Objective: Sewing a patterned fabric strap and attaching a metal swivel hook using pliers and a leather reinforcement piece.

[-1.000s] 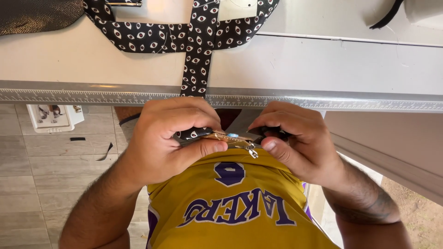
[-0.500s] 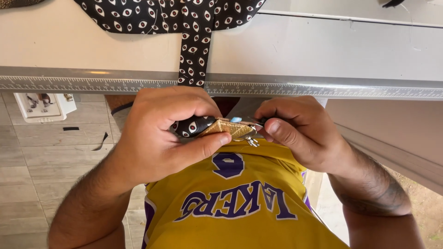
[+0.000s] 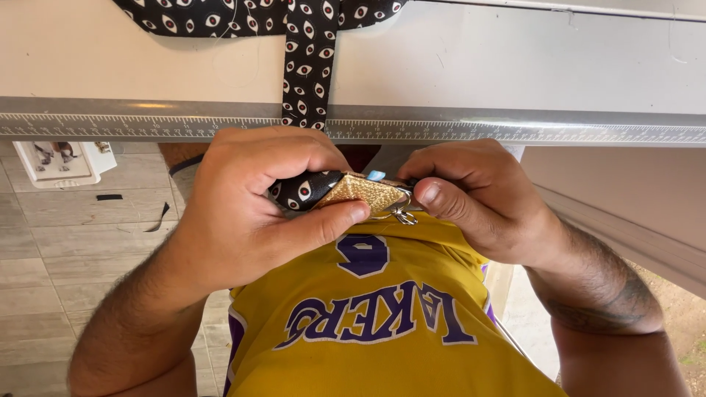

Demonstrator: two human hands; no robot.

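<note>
My left hand (image 3: 254,202) grips a black fabric strap printed with small eyes (image 3: 300,191), its thumb pressed on a gold glittery tab (image 3: 360,192) at the strap's end. My right hand (image 3: 478,192) pinches the other side of that gold tab, where a small metal clasp (image 3: 403,215) hangs. The two hands meet just below the table edge, in front of my yellow jersey (image 3: 375,323). More of the same strap (image 3: 309,66) runs up over the table, partly hidden behind my fingers.
A white worktable (image 3: 132,59) with a metal ruler strip (image 3: 551,131) along its near edge fills the top. Below left is a wood-plank floor (image 3: 66,250) with a white box (image 3: 55,160) and black scraps. A pale angled surface lies at right.
The camera has tilted down and closer, so the table has shifted up. Both hands stay closed on the strap end, with the gold tab now more exposed between the thumbs.
</note>
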